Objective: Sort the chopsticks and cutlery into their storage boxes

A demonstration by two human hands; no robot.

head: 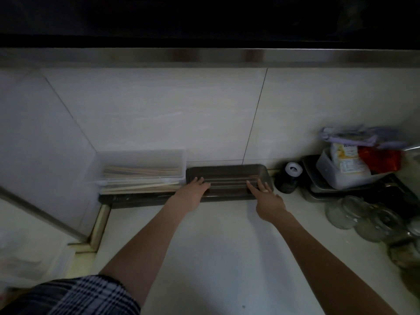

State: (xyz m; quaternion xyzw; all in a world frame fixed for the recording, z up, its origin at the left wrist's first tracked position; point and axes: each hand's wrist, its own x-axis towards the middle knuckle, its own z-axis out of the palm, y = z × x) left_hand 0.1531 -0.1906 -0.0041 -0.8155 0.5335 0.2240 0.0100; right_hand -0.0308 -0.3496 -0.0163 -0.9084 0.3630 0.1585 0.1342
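Against the tiled back wall, head view: a dark storage box lay on the pale countertop, with dark chopsticks lengthwise inside. The left hand reached its straight fingers onto the box's left end, touching the chopsticks' tips; the right hand extended straight fingers to their right end. Neither hand curled round anything. Just left, a clear box held pale wooden chopsticks. Jars stood at right.

Bare forearms, ring on right hand, plaid garment
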